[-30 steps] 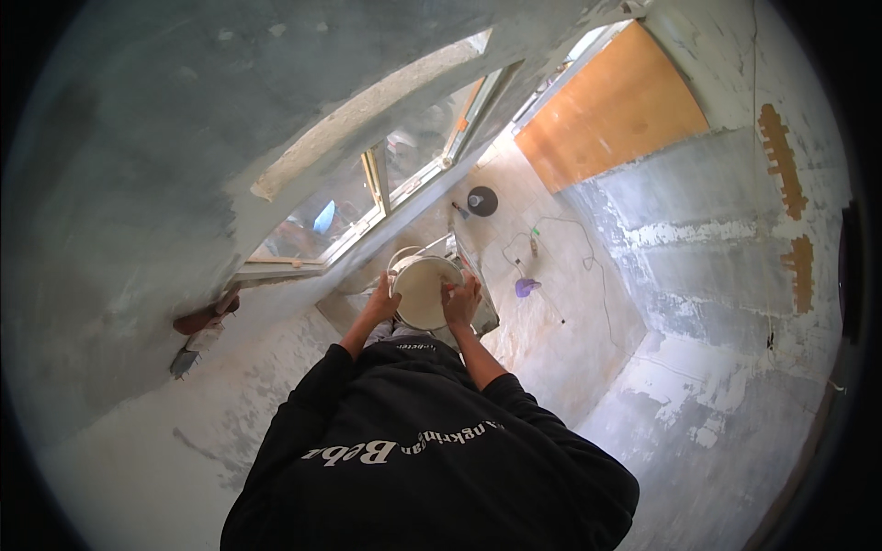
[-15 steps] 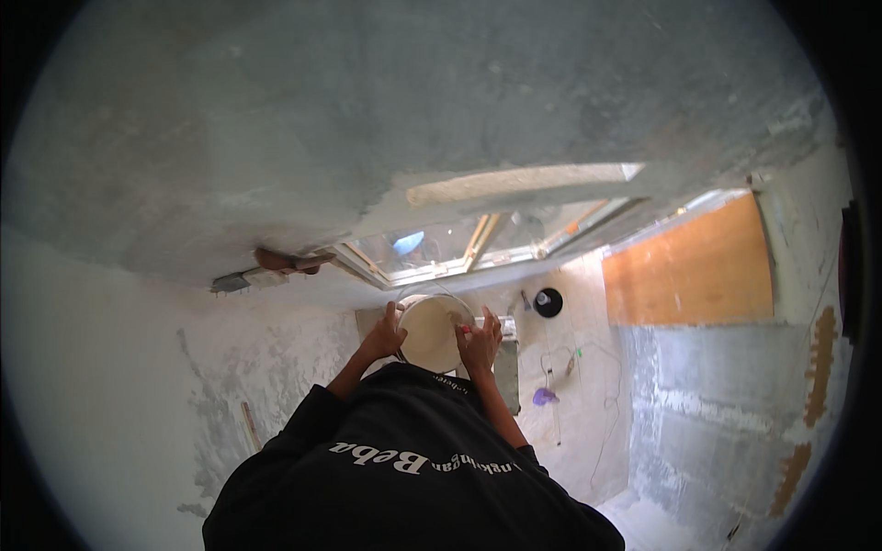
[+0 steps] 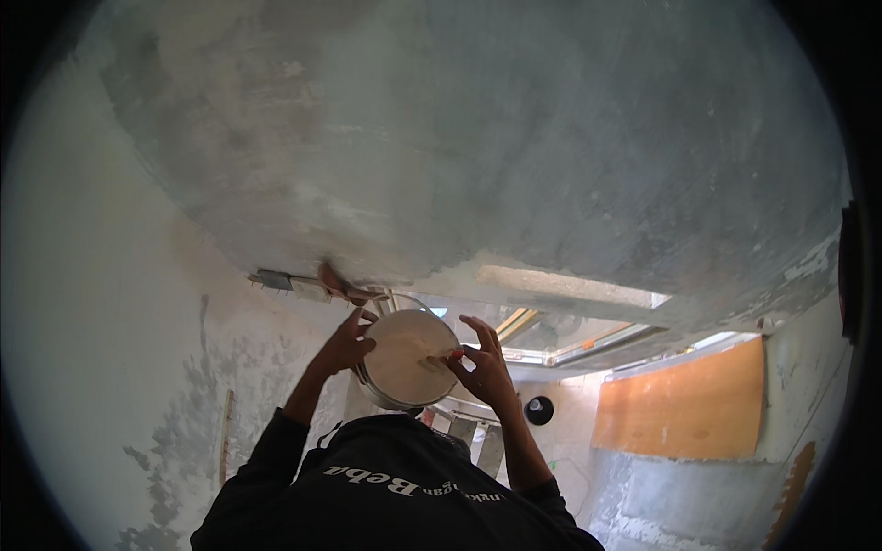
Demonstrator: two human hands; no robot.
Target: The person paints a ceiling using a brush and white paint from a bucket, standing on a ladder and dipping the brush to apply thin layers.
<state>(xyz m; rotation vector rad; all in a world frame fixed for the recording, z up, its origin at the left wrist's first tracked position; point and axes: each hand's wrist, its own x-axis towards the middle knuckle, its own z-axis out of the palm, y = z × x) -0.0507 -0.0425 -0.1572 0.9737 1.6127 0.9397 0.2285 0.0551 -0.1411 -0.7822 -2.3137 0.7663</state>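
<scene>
- As I watched through the head camera from afar, a patchy grey plastered wall [image 3: 478, 138] filled the upper view.
- Toward the lower right, I saw a flat orange-brown wooden sheet [image 3: 680, 399].
- Below centre was the person's black long-sleeved top [image 3: 395, 500], with white lettering.
- Just in front of it, I had a round, pale bucket [image 3: 386, 397] holding beige contents [image 3: 404, 342].
- Well apart from it, a round black container [image 3: 538, 410] sat on the floor.
- The left hand [image 3: 345, 349] gripped the bucket's left rim.
- The right hand [image 3: 485, 369], beside the right rim, pinched a small red-ended tool [image 3: 457, 354], other fingers spread; whether it touched the bucket, I couldn't tell.
</scene>
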